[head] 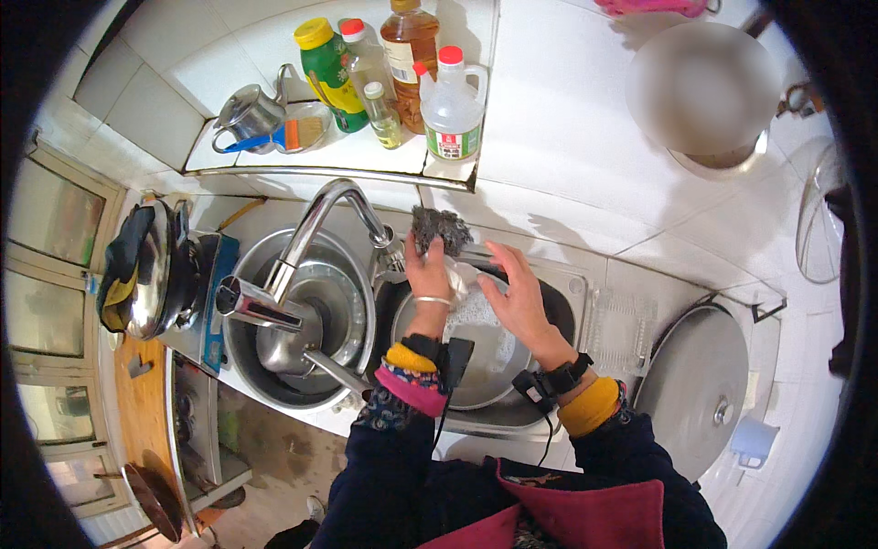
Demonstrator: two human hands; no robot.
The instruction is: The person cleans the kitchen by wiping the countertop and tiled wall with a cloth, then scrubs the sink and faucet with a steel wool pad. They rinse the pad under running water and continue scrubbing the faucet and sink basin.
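My left hand (430,274) is at the back of the sink (582,291), its fingertips overlapping a dark grey metal scouring pad (442,225). Whether they grip the pad or only touch it cannot be told. Beside that palm is a blurred white item (461,276), possibly a cloth, partly hidden. To its right, my right hand (514,302) has its fingers spread, with nothing visible in them. Below both hands, a large round metal basin (480,384) in the sink holds cloudy water with white suds. A chrome faucet (343,189) arches to the left of my hands.
On the left stands a large metal pot (233,350) containing a bowl and a ladle (336,367). Several bottles (451,103) and a metal pitcher (247,113) line the shelf above. A clear plastic tray (621,322) and a large round lid (693,391) are to the right.
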